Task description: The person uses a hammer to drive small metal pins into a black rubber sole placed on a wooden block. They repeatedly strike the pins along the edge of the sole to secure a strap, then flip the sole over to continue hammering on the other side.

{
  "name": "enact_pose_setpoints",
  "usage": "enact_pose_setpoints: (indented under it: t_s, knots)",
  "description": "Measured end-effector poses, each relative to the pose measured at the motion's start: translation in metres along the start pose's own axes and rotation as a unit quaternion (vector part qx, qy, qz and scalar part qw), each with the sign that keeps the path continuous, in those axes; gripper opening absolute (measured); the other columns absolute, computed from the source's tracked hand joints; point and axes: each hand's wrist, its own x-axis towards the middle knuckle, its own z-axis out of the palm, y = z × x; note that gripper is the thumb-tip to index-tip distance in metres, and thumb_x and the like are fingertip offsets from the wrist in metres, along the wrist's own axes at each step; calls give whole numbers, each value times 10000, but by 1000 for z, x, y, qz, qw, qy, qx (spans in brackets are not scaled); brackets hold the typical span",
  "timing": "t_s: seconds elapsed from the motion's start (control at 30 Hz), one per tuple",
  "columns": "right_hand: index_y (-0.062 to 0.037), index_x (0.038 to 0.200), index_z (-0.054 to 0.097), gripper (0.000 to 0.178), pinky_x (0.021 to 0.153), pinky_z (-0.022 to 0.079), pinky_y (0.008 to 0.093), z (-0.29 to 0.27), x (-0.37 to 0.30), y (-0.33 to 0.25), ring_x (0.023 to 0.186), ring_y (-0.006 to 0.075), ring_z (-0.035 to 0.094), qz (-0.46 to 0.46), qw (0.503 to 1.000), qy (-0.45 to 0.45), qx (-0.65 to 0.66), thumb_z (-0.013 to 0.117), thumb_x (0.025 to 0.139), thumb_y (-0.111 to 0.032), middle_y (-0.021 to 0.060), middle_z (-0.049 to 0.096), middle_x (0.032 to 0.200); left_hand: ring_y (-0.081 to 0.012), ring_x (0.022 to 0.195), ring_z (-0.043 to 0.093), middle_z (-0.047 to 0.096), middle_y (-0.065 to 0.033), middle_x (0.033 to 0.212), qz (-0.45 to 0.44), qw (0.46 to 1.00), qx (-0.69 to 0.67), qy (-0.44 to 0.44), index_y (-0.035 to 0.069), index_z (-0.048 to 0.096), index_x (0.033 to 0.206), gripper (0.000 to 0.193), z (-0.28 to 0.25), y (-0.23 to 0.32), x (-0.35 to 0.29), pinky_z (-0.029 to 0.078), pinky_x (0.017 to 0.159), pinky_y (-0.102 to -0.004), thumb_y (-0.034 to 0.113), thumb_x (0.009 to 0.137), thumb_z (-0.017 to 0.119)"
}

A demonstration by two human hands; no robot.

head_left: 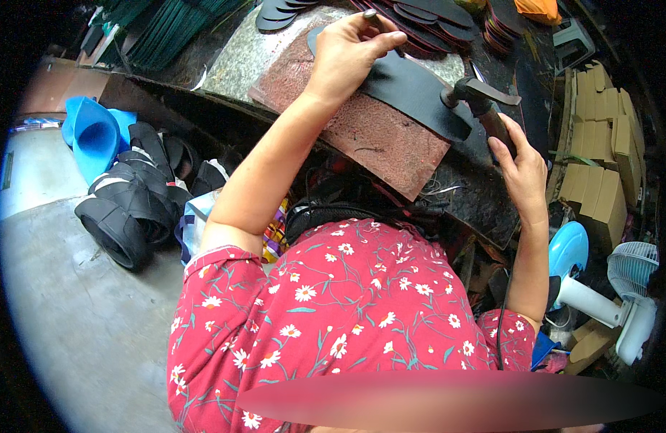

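Observation:
A black shoe sole (412, 94) lies across a reddish, rough-surfaced slab (390, 148) on the workbench. My left hand (347, 61) is over the sole's far left part, its fingers pinched round a short dark rod-like tool (374, 19); the tool's lower end is hidden by the hand. In my right hand (520, 162) is a hammer (484, 108), gripped by its dark handle. The hammer's round face is over the sole's right end; whether it touches cannot be made out. A long, flat peen points away to the right.
Stacks of black soles (430, 25) lie beyond the slab, with another pile (275, 16) at far left. Cardboard pieces (600, 144) and a white fan (632, 274) stand at right. Black shaped pieces (124, 209) and a blue item (95, 137) are at left.

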Motion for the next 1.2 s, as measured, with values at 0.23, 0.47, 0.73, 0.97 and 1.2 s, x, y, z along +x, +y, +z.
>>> enact_pose_setpoints:
  t_s: [0.23,0.47,0.73,0.97,1.2]
  knots:
    - [-236,1332,589,439,769,529,432,1,0,7,944,379,686,-13,1000,5,2,604,948,-448,166,711,1024,-93,693,683,731,-79,783,-76,995,68,-18,-5,710,927,156,9,-18,5,555,639,-257,136,868,743]
    - [-120,1351,595,414,724,515,299,-13,13,-9,839,178,684,80,971,-54,218,652,962,-250,42,728,1098,-196,726,714,730,-123,832,-7,990,138,-1,9,693,947,180,11,-18,1,573,670,-305,174,887,730]
    - [-105,1410,550,445,774,516,260,-32,30,-51,925,142,662,-223,930,208,203,632,975,-155,67,706,1171,-380,728,662,647,-178,750,256,892,370,-38,49,590,918,184,37,-10,-4,533,648,-452,205,892,683]
    - [-281,1390,569,449,800,543,375,-3,19,-8,993,315,702,-105,989,102,32,645,951,-337,146,697,1152,-320,715,708,682,-197,747,163,928,331,51,6,627,906,207,29,-25,-1,567,636,-396,190,877,716]
    - [-359,1393,535,444,773,538,455,8,12,11,958,397,675,-41,997,65,1,605,958,-407,162,710,1059,-143,683,698,712,-90,829,-43,994,-83,60,-25,653,924,86,25,-30,4,597,617,-257,61,926,659]
